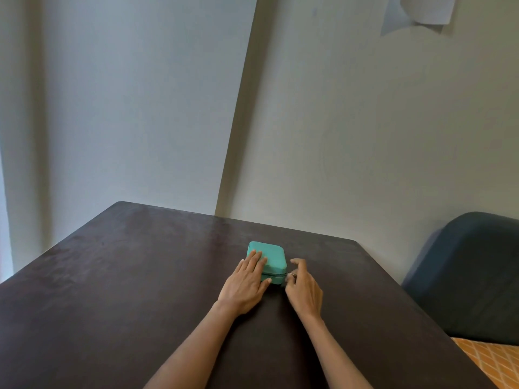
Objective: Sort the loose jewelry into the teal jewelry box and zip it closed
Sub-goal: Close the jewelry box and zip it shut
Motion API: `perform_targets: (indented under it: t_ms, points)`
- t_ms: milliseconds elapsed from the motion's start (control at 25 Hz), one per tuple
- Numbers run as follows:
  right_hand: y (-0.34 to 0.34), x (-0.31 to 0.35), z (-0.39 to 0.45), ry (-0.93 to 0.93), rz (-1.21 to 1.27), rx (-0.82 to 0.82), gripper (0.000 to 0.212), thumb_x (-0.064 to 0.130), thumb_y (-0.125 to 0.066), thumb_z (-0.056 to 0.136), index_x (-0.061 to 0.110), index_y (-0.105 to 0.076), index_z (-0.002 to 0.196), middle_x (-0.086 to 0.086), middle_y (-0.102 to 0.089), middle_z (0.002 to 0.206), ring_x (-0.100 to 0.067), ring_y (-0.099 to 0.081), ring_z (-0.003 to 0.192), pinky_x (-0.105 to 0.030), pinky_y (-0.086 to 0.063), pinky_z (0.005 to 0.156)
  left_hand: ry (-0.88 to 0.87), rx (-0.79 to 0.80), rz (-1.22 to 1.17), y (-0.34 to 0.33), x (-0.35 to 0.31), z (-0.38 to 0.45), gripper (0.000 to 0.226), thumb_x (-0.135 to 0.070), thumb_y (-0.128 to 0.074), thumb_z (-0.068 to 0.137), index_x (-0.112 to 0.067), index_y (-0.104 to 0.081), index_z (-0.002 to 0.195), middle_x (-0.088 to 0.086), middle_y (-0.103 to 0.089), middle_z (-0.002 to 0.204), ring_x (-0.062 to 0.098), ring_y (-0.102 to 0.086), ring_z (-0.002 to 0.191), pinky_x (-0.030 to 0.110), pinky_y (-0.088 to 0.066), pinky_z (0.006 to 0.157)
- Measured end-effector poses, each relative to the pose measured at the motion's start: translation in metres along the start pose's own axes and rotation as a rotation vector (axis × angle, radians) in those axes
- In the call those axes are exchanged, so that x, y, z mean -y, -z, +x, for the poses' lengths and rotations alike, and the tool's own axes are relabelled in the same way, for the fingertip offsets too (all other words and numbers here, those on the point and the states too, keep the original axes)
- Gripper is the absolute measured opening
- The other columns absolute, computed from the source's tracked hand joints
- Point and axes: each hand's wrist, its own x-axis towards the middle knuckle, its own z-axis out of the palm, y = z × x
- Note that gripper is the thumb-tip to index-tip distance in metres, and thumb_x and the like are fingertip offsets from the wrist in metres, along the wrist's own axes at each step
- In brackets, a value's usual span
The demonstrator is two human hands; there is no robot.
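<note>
Two bare hands work at a teal jewelry box (271, 259) that sits lid-down-shut on the dark table (112, 290), toward the far right part of the top. Left hand (247, 284) lies flat over the box's near left side, fingers straight and pressing on the lid, thumb against the front wall; right hand (304, 290) is just beside the box's right corner, thumb and forefinger pinching the small metal zipper pull (292, 274), other fingers lifted and spread. Blue chair (471, 276) stands right of the table, pale wall (351, 122) behind.
</note>
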Motion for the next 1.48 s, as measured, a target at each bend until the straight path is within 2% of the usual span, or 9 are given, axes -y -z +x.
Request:
perform_targets:
  t_ms: [240,360,600,760,960,1120,1240,1360,1480]
  points:
    - [-0.011,0.008,0.013,-0.126,0.057,0.045,0.031,0.015,-0.041,0.095,0.022,-0.062,0.116,-0.004,-0.067,0.111,-0.023,-0.061,0.102,-0.029,-0.046,0.075,0.012,0.023,0.129,-0.004,0.001,0.006,0.07,-0.056,-0.002,0.095,-0.015,-0.001,0.151,0.004,0.007,0.159,0.016,0.014,0.145,0.037,0.011,0.117]
    - [-0.008,0.01,0.002,-0.115,0.129,0.026,0.025,0.018,-0.047,0.095,0.019,-0.066,0.11,-0.003,-0.07,0.105,-0.022,-0.064,0.097,-0.026,-0.046,0.072,0.042,-0.081,0.168,-0.001,0.005,0.009,0.088,-0.063,0.014,0.086,-0.013,-0.021,0.149,0.008,-0.007,0.158,0.025,0.006,0.144,0.047,0.009,0.117]
    - [-0.006,0.035,-0.03,0.001,0.258,0.023,0.015,0.025,-0.058,0.09,0.018,-0.071,0.093,0.003,-0.073,0.091,-0.015,-0.067,0.084,-0.022,-0.044,0.063,-0.092,-0.164,0.255,0.005,0.001,0.003,0.042,-0.039,-0.035,0.088,-0.029,-0.061,0.119,0.005,-0.061,0.126,0.027,-0.06,0.113,0.048,-0.048,0.095]
    - [-0.006,0.03,-0.022,-0.089,0.318,0.026,0.011,0.027,-0.06,0.089,0.021,-0.069,0.092,0.007,-0.071,0.092,-0.012,-0.065,0.085,-0.024,-0.048,0.067,-0.13,-0.239,0.228,0.004,0.003,0.003,0.043,-0.029,-0.08,0.064,-0.032,-0.069,0.105,-0.003,-0.07,0.102,0.018,-0.066,0.084,0.032,-0.056,0.07]
    - [-0.006,0.011,0.0,-0.248,0.294,0.035,0.007,0.029,-0.056,0.092,0.026,-0.061,0.089,0.002,-0.06,0.099,-0.013,-0.051,0.085,-0.027,-0.039,0.069,-0.094,-0.302,0.134,-0.001,0.007,0.007,0.046,-0.019,-0.084,0.061,-0.031,-0.07,0.103,-0.004,-0.069,0.101,0.018,-0.065,0.082,0.03,-0.057,0.072]
    - [-0.012,0.007,0.005,-0.097,0.478,0.144,0.006,0.02,-0.056,0.091,0.023,-0.058,0.086,0.0,-0.062,0.098,-0.016,-0.058,0.092,-0.027,-0.045,0.074,-0.035,-0.329,0.145,-0.002,0.012,0.011,0.057,0.002,-0.079,0.047,-0.023,-0.067,0.098,0.008,-0.063,0.114,0.029,-0.06,0.107,0.039,-0.054,0.088]
    - [-0.01,0.009,-0.004,-0.04,0.482,0.15,0.005,0.02,-0.059,0.091,0.022,-0.059,0.086,0.003,-0.065,0.092,-0.011,-0.06,0.088,-0.023,-0.048,0.074,-0.048,-0.37,0.299,0.002,0.007,0.008,0.052,-0.011,-0.076,0.057,-0.023,-0.064,0.106,0.018,-0.048,0.137,0.037,-0.044,0.128,0.053,-0.032,0.109]
    - [-0.005,0.015,-0.017,-0.079,0.561,0.118,0.004,0.018,-0.065,0.087,0.016,-0.066,0.084,0.007,-0.066,0.083,-0.002,-0.06,0.078,-0.014,-0.044,0.067,-0.121,-0.428,0.351,0.002,0.005,0.005,0.044,-0.034,-0.042,0.084,-0.029,-0.049,0.127,0.015,-0.03,0.148,0.034,-0.025,0.137,0.054,-0.003,0.113]
    - [-0.005,0.027,-0.031,-0.143,0.617,0.108,0.008,0.02,-0.067,0.084,0.013,-0.069,0.08,0.003,-0.068,0.08,-0.006,-0.06,0.075,-0.014,-0.043,0.062,-0.119,-0.368,0.363,0.005,0.002,0.001,0.038,-0.039,-0.034,0.086,-0.034,-0.065,0.108,0.012,-0.042,0.145,0.034,-0.033,0.136,0.052,-0.003,0.112]
